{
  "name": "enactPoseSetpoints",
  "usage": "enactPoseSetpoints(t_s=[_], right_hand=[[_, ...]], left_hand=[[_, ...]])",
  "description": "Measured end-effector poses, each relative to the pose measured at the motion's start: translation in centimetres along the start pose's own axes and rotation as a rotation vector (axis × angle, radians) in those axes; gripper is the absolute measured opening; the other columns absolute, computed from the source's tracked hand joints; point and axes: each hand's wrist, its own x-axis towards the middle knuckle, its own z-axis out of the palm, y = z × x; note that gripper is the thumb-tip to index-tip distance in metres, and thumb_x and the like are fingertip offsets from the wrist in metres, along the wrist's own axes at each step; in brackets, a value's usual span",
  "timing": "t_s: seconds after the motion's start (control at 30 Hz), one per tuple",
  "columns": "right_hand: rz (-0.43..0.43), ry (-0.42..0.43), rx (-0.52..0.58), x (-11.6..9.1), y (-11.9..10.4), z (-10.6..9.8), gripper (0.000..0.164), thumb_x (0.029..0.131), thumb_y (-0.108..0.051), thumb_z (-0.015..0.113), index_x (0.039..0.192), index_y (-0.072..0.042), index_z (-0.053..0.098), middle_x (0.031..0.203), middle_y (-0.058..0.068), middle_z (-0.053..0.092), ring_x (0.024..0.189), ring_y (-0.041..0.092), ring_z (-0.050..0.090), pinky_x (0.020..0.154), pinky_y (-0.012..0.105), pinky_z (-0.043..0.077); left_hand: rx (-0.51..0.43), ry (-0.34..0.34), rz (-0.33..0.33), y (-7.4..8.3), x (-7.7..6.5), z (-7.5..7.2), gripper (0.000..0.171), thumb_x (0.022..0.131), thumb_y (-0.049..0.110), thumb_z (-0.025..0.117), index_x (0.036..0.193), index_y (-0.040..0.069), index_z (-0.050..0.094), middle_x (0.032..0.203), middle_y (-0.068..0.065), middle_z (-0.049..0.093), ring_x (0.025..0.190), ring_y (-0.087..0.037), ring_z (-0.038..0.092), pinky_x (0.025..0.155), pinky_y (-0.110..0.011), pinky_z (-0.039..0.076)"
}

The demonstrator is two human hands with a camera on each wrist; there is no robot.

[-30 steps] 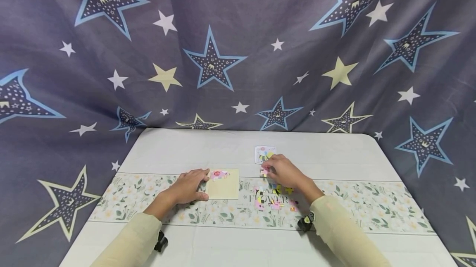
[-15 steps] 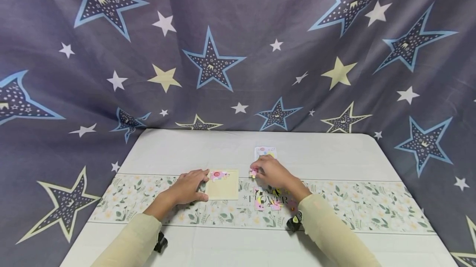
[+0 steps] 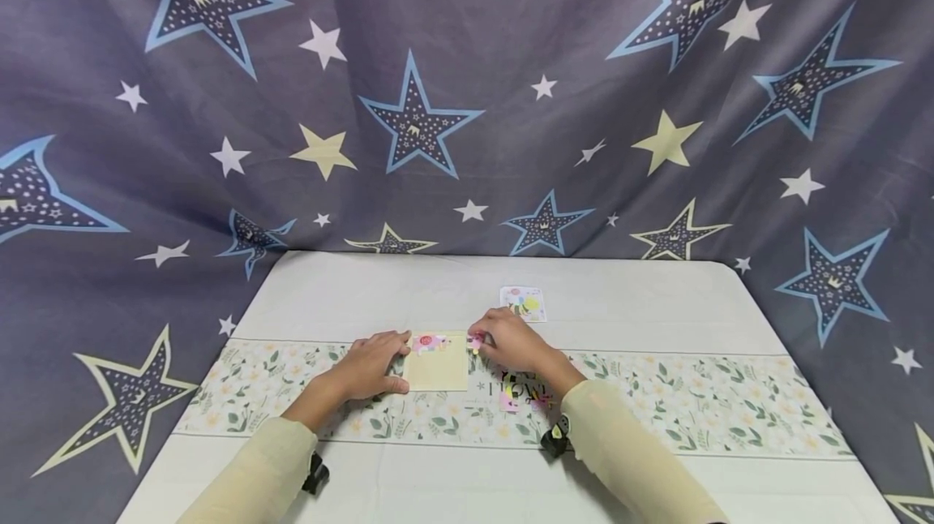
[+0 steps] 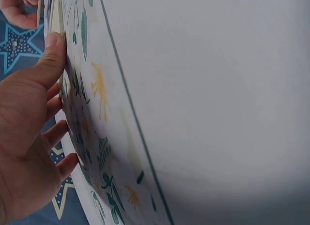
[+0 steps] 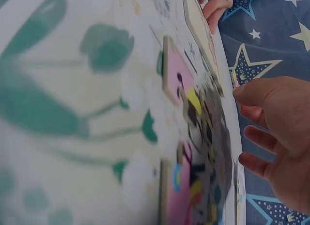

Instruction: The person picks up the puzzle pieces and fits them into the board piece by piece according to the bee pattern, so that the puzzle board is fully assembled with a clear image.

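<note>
**Small pink-and-yellow jigsaw piece [image 3: 475, 342] beside pale-yellow square tray [image 3: 438, 374]**

Pinched by right hand [image 3: 509, 339] at the tray's right edge, probably for control. Against the left edge, uncurled left hand [image 3: 374, 367], presumably for steadying. Beyond, white square bee-printed card [image 3: 533, 309], perhaps for viewing.

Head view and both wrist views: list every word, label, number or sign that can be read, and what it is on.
"FLOW…", apparently, on the floral table runner; partly covered by puzzle pieces and the right arm.
Picture card: marks too small to read.
Pink print in the tray: round red mark, too small to read.
Wrist views: no readable text.
</note>
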Motion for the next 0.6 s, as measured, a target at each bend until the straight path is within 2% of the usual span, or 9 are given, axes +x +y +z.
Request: enactPoseSetpoints(t_s=[0.27, 0.6], right_hand=[[0.013, -0.015, -0.008, 1.1, -1.2, 0.4, 0.026, 0.099, -0.024, 0.066, 0.124, -0.020, 0.073, 0.117, -0.001, 0.070, 0.116, 0.020, 0.060, 0.106, 0.043, 0.047], [0.031, -0.022, -0.023, 2.3, -2.1, 1.4, 0.024, 0.097, -0.022, 0.068, 0.121, -0.020, 0.074, 0.114, -0.002, 0.071, 0.113, 0.020, 0.061, 0.101, 0.041, 0.048]], left_hand=[[0.000, 0.025, 0.029, 0.0, -0.3, -0.2, 0.066, 0.083, 0.052, 0.078, 0.132, 0.012, 0.059, 0.162, -0.011, 0.041, 0.150, -0.036, 0.038, 0.112, -0.067, 0.031], [-0.004, -0.004, 0.009, -0.1, -0.2, -0.2, 0.067, 0.084, 0.053, 0.076, 0.135, 0.013, 0.058, 0.164, -0.009, 0.039, 0.151, -0.035, 0.035, 0.114, -0.066, 0.029]])
